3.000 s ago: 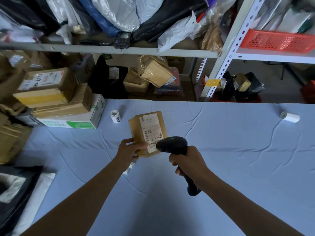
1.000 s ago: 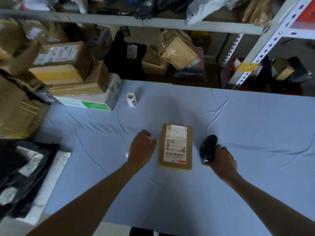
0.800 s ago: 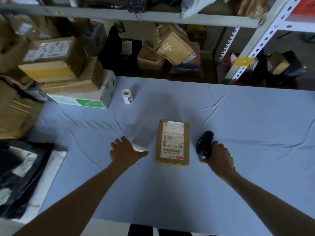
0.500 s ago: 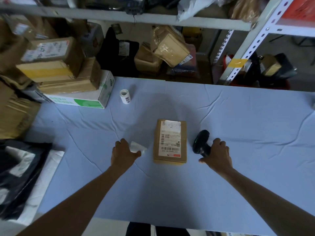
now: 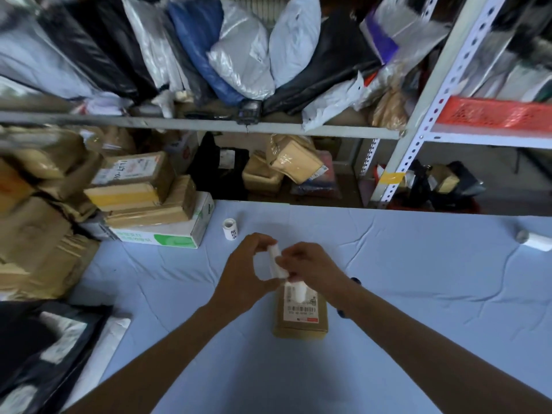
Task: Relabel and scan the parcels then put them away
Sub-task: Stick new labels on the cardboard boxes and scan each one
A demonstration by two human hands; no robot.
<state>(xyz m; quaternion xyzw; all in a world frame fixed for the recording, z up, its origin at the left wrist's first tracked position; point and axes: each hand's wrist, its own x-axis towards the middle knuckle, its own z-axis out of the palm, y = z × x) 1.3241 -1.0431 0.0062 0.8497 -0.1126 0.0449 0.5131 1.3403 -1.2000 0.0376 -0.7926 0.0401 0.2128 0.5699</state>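
The parcel (image 5: 299, 328) lies flat on the tabletop (image 5: 418, 279), its printed shipping label (image 5: 301, 307) facing up. Directly above its far end both hands work a small white sticker (image 5: 275, 262). The left hand (image 5: 246, 271) pinches the sticker's upper edge with curled fingers, and the right hand (image 5: 310, 265) pinches its lower part. This looks like peeling the sticker from its backing, though the blur hides where the two layers part. To do this well, start at one corner and peel slowly at a shallow angle so the sticker neither curls nor sticks to itself. Keep fingertips on the edge and off the adhesive. When placing it, set one edge on the parcel first and smooth outward. Whether it should cover the old barcode or sit beside it cannot be judged from here. A spare label roll (image 5: 230, 229) stands beyond the parcel to the left. A dark object (image 5: 354, 280), probably the scanner, lies just right of the parcel, mostly hidden by the right forearm.
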